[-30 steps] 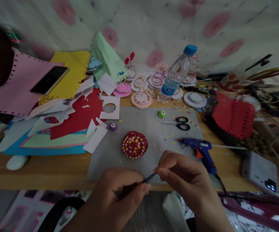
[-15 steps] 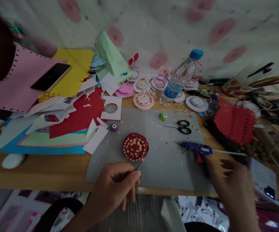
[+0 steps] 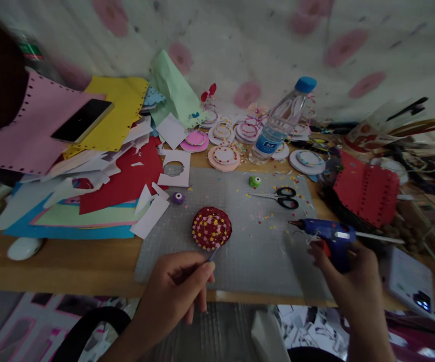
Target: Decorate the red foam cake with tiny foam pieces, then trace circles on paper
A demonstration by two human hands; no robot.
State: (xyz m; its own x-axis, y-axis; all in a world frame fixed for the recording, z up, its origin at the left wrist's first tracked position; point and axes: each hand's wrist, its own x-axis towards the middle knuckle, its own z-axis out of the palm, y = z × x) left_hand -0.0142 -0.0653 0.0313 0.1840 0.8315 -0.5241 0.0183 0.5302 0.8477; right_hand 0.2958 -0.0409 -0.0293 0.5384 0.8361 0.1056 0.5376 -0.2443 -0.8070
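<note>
Backdrop: pale cloth with pink round blotches hangs behind a wooden bench (image 3: pixel 70 266).
Mat: a grey gridded mat (image 3: pixel 262 261) lies on the bench front, strewn with tiny paper bits.
Red disc: the red disc (image 3: pixel 211 229), dotted with small yellow and pink flowers, lies flat on the mat, left of its middle.
Left hand: the left hand (image 3: pixel 176 291), at 7 o'clock of the disc, is closed round a thin tool (image 3: pixel 213 255); the tool's tip meets the disc's near edge at 6 o'clock.
Right hand: the right hand (image 3: pixel 349 281) is wrapped round the handle of a blue glue gun (image 3: pixel 325 234) at 3 o'clock of the disc, well apart from it, nozzle pointing to 9 o'clock.
Scissors: black-handled scissors (image 3: pixel 281 197) lie at 2 o'clock of the disc, a green punch (image 3: pixel 254 181) just beyond them.
Purple punch: a purple punch (image 3: pixel 177 198) sits at 10 o'clock, near the mat's edge.
Bottle: a water bottle (image 3: pixel 280 123) with a blue cap stands at 1 o'clock among decorated paper rounds.
Papers: a heap of coloured paper (image 3: pixel 119 181) spreads at 9 to 10 o'clock, with a dark phone (image 3: pixel 82 120) on top.
</note>
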